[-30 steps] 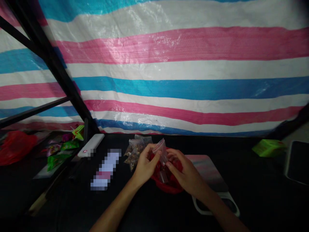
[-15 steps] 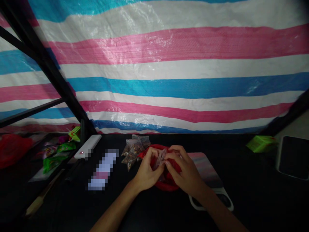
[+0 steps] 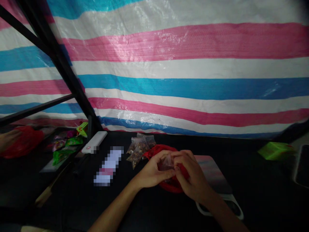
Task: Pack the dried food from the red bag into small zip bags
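A small clear plastic bag (image 3: 167,163) is pinched between my two hands, its mouth partly spread. My left hand (image 3: 154,170) holds the bag's left side with fingers and thumb curled round it. Closed on the bag's right edge are the fingers of my right hand (image 3: 191,175). Below both hands lies a red plastic bag or bowl (image 3: 172,187), mostly covered by them; its contents are hard to make out. Just left of it are several filled clear zip bags (image 3: 140,149) with brownish bits inside. A flat kitchen scale (image 3: 213,174) sits under my right forearm.
A white power strip or box (image 3: 95,141) and a blurred-out phone-like item (image 3: 108,166) lie on the left. Beyond a black frame post (image 3: 65,74), another person's hand (image 3: 8,140) touches a red bag (image 3: 26,141) near green packets (image 3: 61,156). A green box (image 3: 276,150) stands right.
The view has shifted slightly, so most things sit further right. My fingers have spread the clear bag wider. Another person's hand has come in at the far left on the red bag.
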Action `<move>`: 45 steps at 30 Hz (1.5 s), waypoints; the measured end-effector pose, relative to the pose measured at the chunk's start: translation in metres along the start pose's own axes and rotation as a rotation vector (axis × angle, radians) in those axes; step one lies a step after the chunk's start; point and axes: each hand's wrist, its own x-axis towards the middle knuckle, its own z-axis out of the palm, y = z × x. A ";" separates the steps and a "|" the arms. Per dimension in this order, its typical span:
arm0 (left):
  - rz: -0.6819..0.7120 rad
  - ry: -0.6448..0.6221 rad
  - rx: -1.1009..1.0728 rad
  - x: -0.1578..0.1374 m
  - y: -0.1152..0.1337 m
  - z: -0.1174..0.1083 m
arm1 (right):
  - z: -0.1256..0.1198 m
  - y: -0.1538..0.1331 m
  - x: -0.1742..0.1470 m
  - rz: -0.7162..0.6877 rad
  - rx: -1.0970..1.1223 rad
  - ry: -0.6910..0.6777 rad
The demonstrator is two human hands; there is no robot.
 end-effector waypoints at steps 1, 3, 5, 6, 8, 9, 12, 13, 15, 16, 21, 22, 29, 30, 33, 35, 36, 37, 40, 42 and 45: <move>0.006 0.002 -0.003 -0.001 0.000 0.000 | -0.001 -0.001 0.000 -0.005 -0.022 -0.005; -0.001 -0.001 -0.015 -0.002 -0.001 0.001 | -0.002 -0.003 -0.001 -0.017 -0.040 -0.009; -0.041 -0.016 -0.025 -0.002 -0.002 0.002 | -0.002 -0.003 -0.003 -0.021 -0.029 -0.013; -0.063 -0.024 -0.022 -0.002 -0.002 0.003 | -0.001 -0.002 -0.004 -0.020 -0.022 -0.009; -0.092 -0.029 0.007 0.000 -0.001 0.002 | 0.002 -0.001 -0.006 -0.015 -0.025 0.067; -0.100 -0.019 0.030 0.001 0.002 0.000 | 0.003 0.001 -0.006 -0.004 -0.035 0.151; -0.104 0.106 0.151 -0.002 0.018 -0.006 | 0.009 0.005 -0.004 0.082 -0.052 0.361; -0.100 0.188 0.218 -0.006 0.025 -0.008 | 0.011 0.006 -0.003 0.117 -0.050 0.338; -0.060 0.399 0.406 -0.021 0.035 -0.006 | 0.014 0.006 -0.001 0.177 -0.082 0.150; -0.069 0.500 0.506 -0.030 0.036 -0.002 | 0.016 0.005 0.000 0.195 -0.120 0.046; -0.297 0.884 0.594 -0.069 0.001 0.041 | 0.026 -0.008 -0.004 0.249 -0.309 -0.143; -0.342 0.878 0.560 -0.072 -0.010 0.051 | 0.028 -0.011 -0.006 0.253 -0.326 -0.160; -0.385 0.895 0.502 -0.067 -0.041 0.085 | 0.032 -0.010 -0.012 0.262 -0.268 -0.243; -0.397 0.882 0.497 -0.064 -0.040 0.087 | 0.031 -0.008 -0.011 0.270 -0.246 -0.212; -0.466 0.927 0.574 -0.052 -0.042 0.093 | 0.023 0.001 -0.007 0.262 -0.250 -0.130; -0.484 0.991 0.670 -0.039 -0.047 0.097 | 0.017 0.008 -0.005 0.220 -0.305 -0.112; -0.468 1.015 0.706 -0.033 -0.051 0.099 | 0.015 0.012 -0.005 0.199 -0.335 -0.112; -0.436 1.035 0.728 -0.027 -0.054 0.099 | 0.013 0.015 -0.005 0.185 -0.361 -0.114; -0.270 1.079 0.709 -0.017 -0.059 0.095 | 0.009 0.022 -0.006 0.210 -0.382 -0.129; -0.138 1.088 0.587 -0.015 -0.055 0.087 | 0.006 0.023 -0.005 0.254 -0.348 -0.145; -0.021 1.073 0.255 -0.018 -0.037 0.068 | 0.002 0.018 -0.003 0.299 -0.269 -0.117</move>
